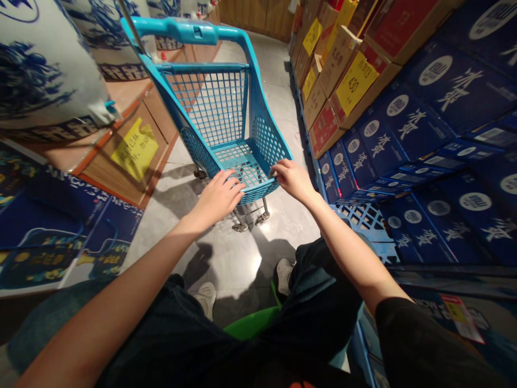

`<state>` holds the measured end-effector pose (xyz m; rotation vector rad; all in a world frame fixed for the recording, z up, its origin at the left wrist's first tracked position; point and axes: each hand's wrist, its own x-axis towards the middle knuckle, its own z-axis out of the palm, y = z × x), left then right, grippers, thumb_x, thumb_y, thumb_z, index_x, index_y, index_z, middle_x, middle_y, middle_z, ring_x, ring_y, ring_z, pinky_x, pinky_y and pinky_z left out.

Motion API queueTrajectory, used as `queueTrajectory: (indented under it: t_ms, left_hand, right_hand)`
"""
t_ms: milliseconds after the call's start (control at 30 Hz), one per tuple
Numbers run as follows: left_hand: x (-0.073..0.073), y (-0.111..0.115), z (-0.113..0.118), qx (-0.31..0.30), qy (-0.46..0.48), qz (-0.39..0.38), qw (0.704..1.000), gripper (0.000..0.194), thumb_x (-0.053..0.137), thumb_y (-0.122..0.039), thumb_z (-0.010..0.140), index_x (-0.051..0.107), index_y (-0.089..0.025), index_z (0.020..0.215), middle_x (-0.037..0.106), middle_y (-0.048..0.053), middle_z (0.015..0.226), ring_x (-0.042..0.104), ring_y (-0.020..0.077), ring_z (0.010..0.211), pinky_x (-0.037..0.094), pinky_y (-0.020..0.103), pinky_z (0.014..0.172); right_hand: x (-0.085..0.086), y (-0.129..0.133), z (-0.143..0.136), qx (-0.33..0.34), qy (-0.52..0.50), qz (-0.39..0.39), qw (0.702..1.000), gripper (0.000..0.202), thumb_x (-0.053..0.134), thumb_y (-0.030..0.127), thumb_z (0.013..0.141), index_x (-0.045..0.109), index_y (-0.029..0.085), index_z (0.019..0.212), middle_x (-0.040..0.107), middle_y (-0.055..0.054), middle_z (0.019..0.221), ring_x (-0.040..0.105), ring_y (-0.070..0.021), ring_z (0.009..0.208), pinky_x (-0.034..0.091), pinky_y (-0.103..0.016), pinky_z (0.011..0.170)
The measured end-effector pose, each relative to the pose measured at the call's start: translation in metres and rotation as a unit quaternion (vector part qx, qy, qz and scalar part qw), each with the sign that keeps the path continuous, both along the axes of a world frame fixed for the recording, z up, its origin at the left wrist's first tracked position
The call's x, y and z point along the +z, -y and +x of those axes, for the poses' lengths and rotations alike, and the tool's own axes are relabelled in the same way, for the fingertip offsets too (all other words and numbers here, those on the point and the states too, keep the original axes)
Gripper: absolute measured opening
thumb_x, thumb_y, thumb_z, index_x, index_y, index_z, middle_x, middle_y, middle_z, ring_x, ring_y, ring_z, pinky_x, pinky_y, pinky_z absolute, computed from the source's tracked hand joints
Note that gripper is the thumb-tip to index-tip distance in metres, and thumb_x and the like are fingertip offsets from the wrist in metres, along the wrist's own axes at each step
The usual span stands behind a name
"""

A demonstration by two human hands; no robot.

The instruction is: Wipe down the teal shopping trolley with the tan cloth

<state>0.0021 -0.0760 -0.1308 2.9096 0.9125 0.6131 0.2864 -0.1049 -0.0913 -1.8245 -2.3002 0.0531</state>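
A blue plastic shopping cart stands in front of my knees, its low end towards me and its handle at the far side. Over the near left corner of its rim lies my left hand, palm down with the fingers stretched and slightly apart. My right hand is at the near right corner, fingers curled and pinched together. A small greyish bit shows at its fingertips, too small to name. The cart's grid basket floor shows bare, with the grey floor visible through it.
Stacked blue cartons and brown boxes with yellow price signs line the right side. Large blue-and-white jars stand on a wooden shelf at left. A green seat is between my legs. Tiled floor runs ahead.
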Motion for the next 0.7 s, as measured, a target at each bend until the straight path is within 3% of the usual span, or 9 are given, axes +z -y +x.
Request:
queueTrajectory:
  t_ms: [100, 267, 367, 567, 700]
  left_hand:
    - [0.001, 0.000, 0.000, 0.000, -0.002, 0.005, 1.000, 0.040, 0.046, -0.029, 0.111, 0.082, -0.019, 0.126, 0.080, 0.017, 0.123, 0.059, 0.0381, 0.147, 0.047, 0.068, 0.127]
    - [0.002, 0.001, 0.000, 0.001, -0.005, 0.009, 1.000, 0.043, 0.044, -0.031, 0.112, 0.082, -0.017, 0.127, 0.080, 0.018, 0.124, 0.059, 0.0389, 0.147, 0.047, 0.068, 0.127]
    - [0.001, 0.001, 0.000, 0.004, -0.007, 0.010, 1.000, 0.043, 0.044, -0.031, 0.112, 0.082, -0.017, 0.128, 0.080, 0.018, 0.124, 0.059, 0.0388, 0.148, 0.048, 0.068, 0.127]
    - [0.000, 0.000, 0.000, 0.001, 0.008, -0.001, 1.000, 0.039, 0.049, -0.029, 0.111, 0.082, -0.017, 0.128, 0.080, 0.018, 0.125, 0.059, 0.0396, 0.147, 0.047, 0.068, 0.127]
    - [-0.002, 0.000, 0.000, -0.001, -0.003, 0.017, 1.000, 0.041, 0.047, -0.029, 0.112, 0.082, -0.015, 0.127, 0.081, 0.019, 0.123, 0.060, 0.0390, 0.146, 0.048, 0.067, 0.127]
  right_hand:
    - [0.000, 0.006, -0.009, -0.002, 0.025, -0.004, 1.000, 0.038, 0.053, 0.009, 0.104, 0.077, 0.018, 0.131, 0.073, -0.015, 0.138, 0.062, -0.0331, 0.125, 0.056, -0.044, 0.101]
    - [-0.008, 0.020, -0.041, 0.090, 0.015, 0.005, 0.996, 0.036, 0.050, 0.012, 0.110, 0.075, 0.017, 0.135, 0.070, -0.016, 0.143, 0.058, -0.0299, 0.135, 0.053, -0.044, 0.114]
    - [-0.008, 0.017, -0.039, 0.121, 0.000, 0.004, 0.993, 0.038, 0.052, 0.011, 0.108, 0.074, 0.020, 0.138, 0.070, -0.014, 0.144, 0.059, -0.0286, 0.133, 0.054, -0.042, 0.111]
    - [0.004, -0.003, 0.005, 0.004, 0.000, -0.016, 1.000, 0.041, 0.052, 0.007, 0.103, 0.078, 0.020, 0.132, 0.073, -0.013, 0.137, 0.064, -0.0298, 0.124, 0.055, -0.040, 0.101]
    - [0.001, 0.001, 0.002, -0.013, 0.016, 0.000, 1.000, 0.038, 0.053, 0.007, 0.103, 0.078, 0.019, 0.129, 0.073, -0.014, 0.136, 0.063, -0.0312, 0.124, 0.055, -0.042, 0.101]
